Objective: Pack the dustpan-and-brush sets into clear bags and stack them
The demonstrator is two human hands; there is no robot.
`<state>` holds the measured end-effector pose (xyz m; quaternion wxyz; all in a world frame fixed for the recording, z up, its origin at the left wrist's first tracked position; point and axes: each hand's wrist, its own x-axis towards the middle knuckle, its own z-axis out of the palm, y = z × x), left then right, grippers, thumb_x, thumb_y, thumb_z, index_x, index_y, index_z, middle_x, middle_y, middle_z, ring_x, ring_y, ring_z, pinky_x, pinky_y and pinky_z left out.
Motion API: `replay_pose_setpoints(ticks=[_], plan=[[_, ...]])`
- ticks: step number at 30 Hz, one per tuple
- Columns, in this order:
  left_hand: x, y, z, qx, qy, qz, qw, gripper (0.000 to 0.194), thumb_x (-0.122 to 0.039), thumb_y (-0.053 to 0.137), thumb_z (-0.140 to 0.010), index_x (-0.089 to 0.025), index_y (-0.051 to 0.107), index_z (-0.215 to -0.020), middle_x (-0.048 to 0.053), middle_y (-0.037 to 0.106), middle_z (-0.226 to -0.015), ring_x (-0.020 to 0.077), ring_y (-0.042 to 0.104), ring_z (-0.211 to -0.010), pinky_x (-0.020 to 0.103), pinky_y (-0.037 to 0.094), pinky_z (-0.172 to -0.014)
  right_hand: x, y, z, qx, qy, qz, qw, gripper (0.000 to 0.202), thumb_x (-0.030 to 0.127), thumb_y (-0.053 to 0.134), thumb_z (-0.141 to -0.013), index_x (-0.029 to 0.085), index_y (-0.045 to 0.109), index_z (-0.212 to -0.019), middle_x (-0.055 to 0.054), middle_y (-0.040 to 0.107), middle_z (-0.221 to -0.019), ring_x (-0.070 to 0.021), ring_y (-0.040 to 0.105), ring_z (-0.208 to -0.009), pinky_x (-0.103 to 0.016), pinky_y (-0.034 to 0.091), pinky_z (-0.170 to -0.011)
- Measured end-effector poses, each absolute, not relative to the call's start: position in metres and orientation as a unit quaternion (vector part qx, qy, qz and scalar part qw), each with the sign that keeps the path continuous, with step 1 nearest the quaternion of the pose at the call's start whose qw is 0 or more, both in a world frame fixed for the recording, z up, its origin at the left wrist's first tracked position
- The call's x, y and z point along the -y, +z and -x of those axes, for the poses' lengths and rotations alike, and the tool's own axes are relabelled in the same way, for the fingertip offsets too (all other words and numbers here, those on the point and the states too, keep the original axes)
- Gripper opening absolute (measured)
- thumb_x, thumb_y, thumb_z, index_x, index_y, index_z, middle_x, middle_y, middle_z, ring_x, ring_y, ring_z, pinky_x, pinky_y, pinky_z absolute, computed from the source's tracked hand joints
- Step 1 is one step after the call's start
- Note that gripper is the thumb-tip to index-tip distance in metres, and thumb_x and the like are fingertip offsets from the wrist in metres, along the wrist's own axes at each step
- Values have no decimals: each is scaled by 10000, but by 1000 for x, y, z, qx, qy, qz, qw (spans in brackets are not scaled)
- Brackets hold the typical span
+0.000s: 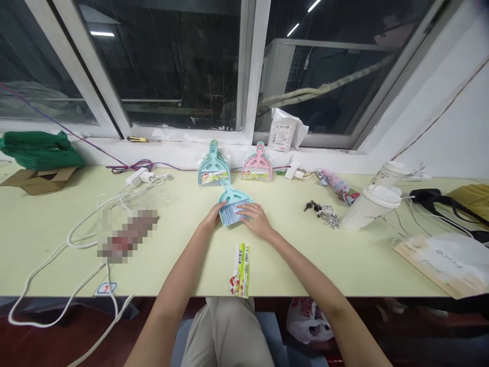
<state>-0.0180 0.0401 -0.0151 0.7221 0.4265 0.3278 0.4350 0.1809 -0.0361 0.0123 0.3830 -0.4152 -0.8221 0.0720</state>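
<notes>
Tabletop (175, 265): brush (231, 211) (blue) between hands (213, 215) (256, 220).

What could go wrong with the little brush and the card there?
The card lies right at the table's near edge, so it might get knocked off. The brush lies against the dustpan between the left hand and right hand, so it could slip if they loosen.

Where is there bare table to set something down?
Bare table lies between the left hand and the pixelated object, and between the right hand and the keys. Crowded: the far edge, with packaged dustpans, and the right end, with cups.
</notes>
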Motion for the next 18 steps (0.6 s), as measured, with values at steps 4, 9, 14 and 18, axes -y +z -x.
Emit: replay_pose_setpoints(ticks=[4, 9, 14, 18], plan=[[-44, -20, 17, -364, 449, -409, 706, 437, -432, 699, -735, -169, 645, -1080, 96, 698, -1112, 281, 608, -1126, 397, 448, -999, 78, 19, -172, 887, 182, 360, 226, 331, 400, 703, -793, 285, 688, -1103, -43, 626, -1232, -235, 514, -1170, -414, 354, -1010], [-46, -23, 14, -392, 469, -389, 689, 389, -381, 698, -738, -173, 638, -1061, 84, 699, -1087, 267, 611, -1111, 381, 455, -995, 102, 9, -192, 854, 322, 377, 160, 374, 327, 748, -745, 248, 683, -1104, -67, 597, -1135, -216, 538, -1096, -354, 423, -953], [-44, -21, 14, -380, 467, -406, 687, 403, -376, 699, -741, -178, 633, -1086, 79, 696, -1099, 256, 610, -1113, 371, 454, -997, 96, 0, -203, 800, 363, 446, 169, 221, 166, 715, -707, 185, 720, -927, -33, 639, -857, -152, 569, -764, -276, 468, -714], [-41, -19, 15, -398, 457, -409, 683, 433, -406, 706, -737, -190, 629, -1104, 77, 702, -1076, 258, 619, -1095, 364, 476, -967, 75, 9, -207, 784, 407, 435, 172, 146, 234, 723, -679, 186, 732, -816, -9, 664, -743, -146, 572, -708, -251, 438, -654]])
